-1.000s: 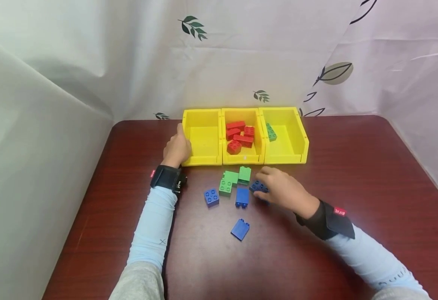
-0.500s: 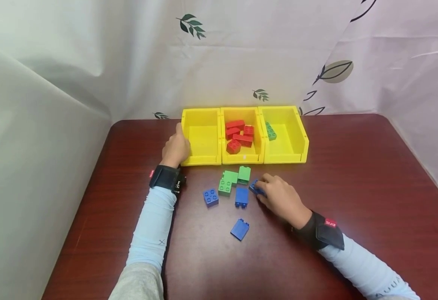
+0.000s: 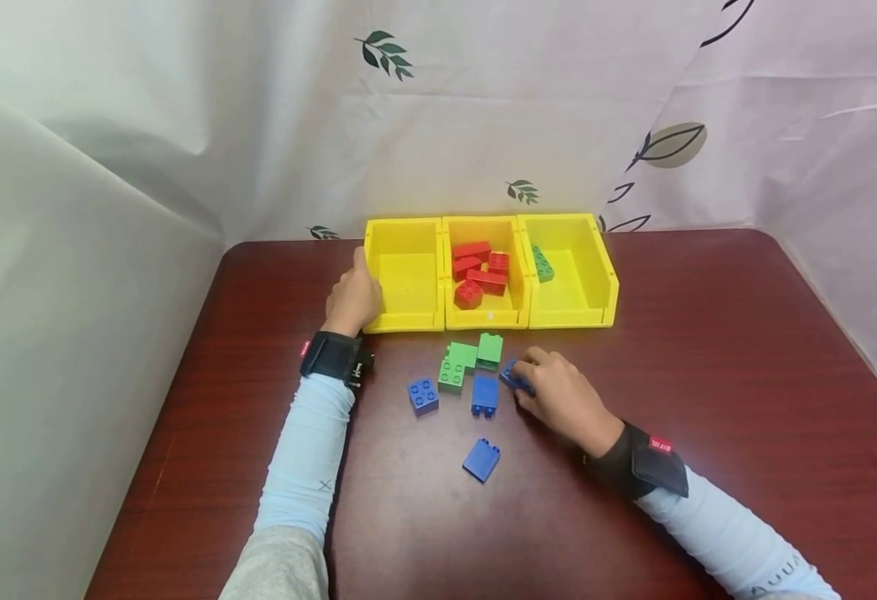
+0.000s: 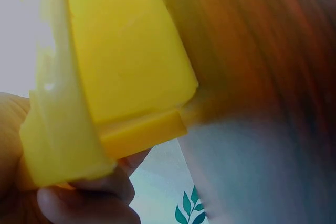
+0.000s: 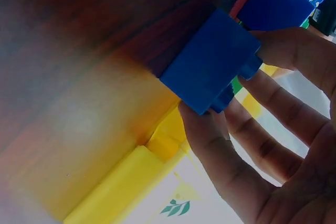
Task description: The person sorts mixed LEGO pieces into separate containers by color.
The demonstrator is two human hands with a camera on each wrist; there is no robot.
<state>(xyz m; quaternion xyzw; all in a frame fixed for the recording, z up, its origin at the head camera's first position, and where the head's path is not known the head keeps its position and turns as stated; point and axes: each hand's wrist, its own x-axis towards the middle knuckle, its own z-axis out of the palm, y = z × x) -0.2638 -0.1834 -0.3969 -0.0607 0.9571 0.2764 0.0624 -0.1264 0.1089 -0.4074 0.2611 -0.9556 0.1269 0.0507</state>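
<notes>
My left hand (image 3: 353,296) grips the left side wall of the leftmost yellow bin (image 3: 407,322); in the left wrist view its fingers curl around the yellow edge (image 4: 68,145). Between the thumb and a finger of my right hand (image 3: 561,396) is a blue toy brick (image 5: 212,61), low at the tabletop and partly covered by the fingers in the head view. Left of it lie a blue brick (image 3: 485,395) and several green bricks (image 3: 451,375). Another blue brick (image 3: 423,396) lies farther left, and one more blue brick (image 3: 481,460) sits nearer the body.
Two more yellow bins adjoin the left one. Several red bricks (image 3: 486,281) lie in the middle bin (image 3: 524,318), and a green brick (image 3: 542,264) is in the right bin (image 3: 596,317). A white patterned curtain (image 3: 453,142) hangs behind the dark red table (image 3: 716,358).
My right hand has shifted slightly and turned over the blue brick, its fingers now around that brick's sides. The left hand has stayed on the bin.
</notes>
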